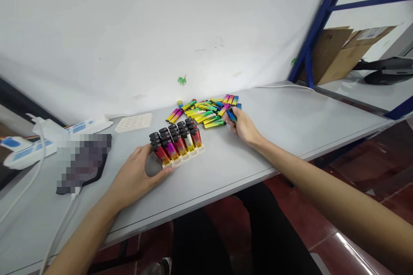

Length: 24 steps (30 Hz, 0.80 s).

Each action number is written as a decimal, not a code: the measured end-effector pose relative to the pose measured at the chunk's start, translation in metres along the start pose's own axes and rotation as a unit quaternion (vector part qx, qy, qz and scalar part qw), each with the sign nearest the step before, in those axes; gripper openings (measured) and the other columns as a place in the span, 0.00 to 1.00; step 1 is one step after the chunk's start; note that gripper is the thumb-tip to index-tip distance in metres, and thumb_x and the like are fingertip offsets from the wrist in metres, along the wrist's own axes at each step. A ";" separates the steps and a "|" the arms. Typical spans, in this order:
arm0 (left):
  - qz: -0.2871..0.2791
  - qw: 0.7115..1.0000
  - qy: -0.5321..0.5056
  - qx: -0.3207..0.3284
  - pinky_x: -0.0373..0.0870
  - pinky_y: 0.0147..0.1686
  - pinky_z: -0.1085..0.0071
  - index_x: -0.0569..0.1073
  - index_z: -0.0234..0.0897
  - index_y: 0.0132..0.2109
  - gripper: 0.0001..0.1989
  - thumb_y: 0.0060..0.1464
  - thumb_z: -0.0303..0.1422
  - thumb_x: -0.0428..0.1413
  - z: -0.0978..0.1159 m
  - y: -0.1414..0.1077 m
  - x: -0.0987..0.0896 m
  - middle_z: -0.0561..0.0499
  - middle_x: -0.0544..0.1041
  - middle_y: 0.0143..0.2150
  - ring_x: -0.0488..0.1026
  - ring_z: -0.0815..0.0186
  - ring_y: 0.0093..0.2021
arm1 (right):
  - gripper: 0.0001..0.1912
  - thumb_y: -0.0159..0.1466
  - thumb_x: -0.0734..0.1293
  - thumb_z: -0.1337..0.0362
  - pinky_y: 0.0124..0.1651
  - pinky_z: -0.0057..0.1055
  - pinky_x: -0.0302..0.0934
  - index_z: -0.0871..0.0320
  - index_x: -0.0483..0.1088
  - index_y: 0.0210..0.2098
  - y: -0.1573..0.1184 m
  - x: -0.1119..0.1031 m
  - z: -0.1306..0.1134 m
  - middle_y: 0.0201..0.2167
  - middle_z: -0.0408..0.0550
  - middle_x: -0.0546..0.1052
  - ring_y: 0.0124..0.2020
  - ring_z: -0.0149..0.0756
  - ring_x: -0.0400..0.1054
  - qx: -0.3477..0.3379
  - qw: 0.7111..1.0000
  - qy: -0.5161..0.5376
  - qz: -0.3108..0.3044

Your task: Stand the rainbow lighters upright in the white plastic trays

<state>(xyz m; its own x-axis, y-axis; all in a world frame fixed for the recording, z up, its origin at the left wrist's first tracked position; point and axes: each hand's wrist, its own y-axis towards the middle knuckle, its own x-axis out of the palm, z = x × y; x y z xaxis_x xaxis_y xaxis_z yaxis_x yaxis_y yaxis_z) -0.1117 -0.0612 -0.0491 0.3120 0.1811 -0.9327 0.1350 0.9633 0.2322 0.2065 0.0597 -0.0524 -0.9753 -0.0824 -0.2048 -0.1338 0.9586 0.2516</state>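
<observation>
My left hand (137, 176) curves around the left end of a white lighter rack (185, 158), its thumb along the front edge and its fingers partly hidden behind. Several rows of lighters stand upright in that rack, black tops up, with red, purple and silver-yellow bodies (180, 144). At the right side of a loose pile of shiny lighters (203, 114), my right hand (243, 126) is closed on a blue lighter (231, 115), pinched between thumb and fingers. The pile's lighters lie flat, yellow, green, pink and blue.
An off-white plate with a dimpled surface (134, 123) lies left of the pile. Farther left are a pixelated dark object (87, 161) with a white cable and white power strips (79, 127). A white wall rises behind; cardboard boxes (342, 56) stand beyond a blue frame (309, 47).
</observation>
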 end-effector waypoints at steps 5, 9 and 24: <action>-0.005 1.000 -0.009 0.005 0.66 0.56 0.53 0.63 0.38 0.59 0.35 0.53 0.56 0.56 0.002 0.000 -0.001 0.42 0.72 0.54 0.69 0.48 0.56 | 0.09 0.65 0.60 0.58 0.38 0.34 0.61 0.56 0.67 0.39 -0.019 0.001 -0.009 0.33 0.47 0.74 0.34 0.38 0.68 -0.106 0.983 -0.149 0.006; -0.003 1.000 -0.017 0.011 0.66 0.56 0.53 0.62 0.38 0.61 0.36 0.53 0.56 0.56 0.003 0.000 -0.001 0.42 0.72 0.55 0.68 0.49 0.56 | 0.10 0.63 0.68 0.57 0.38 0.34 0.62 0.55 0.69 0.39 -0.043 0.011 -0.029 0.37 0.48 0.76 0.37 0.38 0.68 -0.206 0.958 -0.199 -0.021; 0.008 0.998 -0.041 0.044 0.67 0.49 0.56 0.63 0.41 0.60 0.34 0.53 0.55 0.57 0.005 -0.002 -0.001 0.45 0.73 0.50 0.69 0.49 0.52 | 0.13 0.62 0.71 0.60 0.33 0.32 0.60 0.52 0.67 0.45 -0.063 0.110 -0.070 0.37 0.44 0.79 0.33 0.36 0.72 -0.235 0.926 -0.230 -0.187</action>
<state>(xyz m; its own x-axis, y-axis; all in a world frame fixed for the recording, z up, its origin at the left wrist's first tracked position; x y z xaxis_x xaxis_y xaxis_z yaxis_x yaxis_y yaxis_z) -0.1079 -0.0643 -0.0476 0.3906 0.1764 -0.9035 0.2104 0.9384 0.2741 0.0955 -0.0284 -0.0243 -0.6825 -0.1564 -0.7140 -0.6138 0.6529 0.4438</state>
